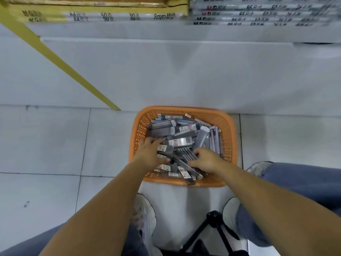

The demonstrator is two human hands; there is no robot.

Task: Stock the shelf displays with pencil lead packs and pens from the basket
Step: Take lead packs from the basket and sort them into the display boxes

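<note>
An orange plastic basket sits on the tiled floor against the white base of a shelf unit. It is heaped with several grey pencil lead packs with white and red labels, and several pale pens lie along its right side. Both hands are down inside the basket. My left hand rests on the packs at the left, fingers spread forward, thumb against a dark pack. My right hand is curled over a row of dark packs near the middle, fingers on them.
The white shelf base rises behind the basket, with a yellow strip running diagonally across it. Stacked notebooks lie on the shelf above. My shoes, jeans-clad knees and a black tripod are below the basket.
</note>
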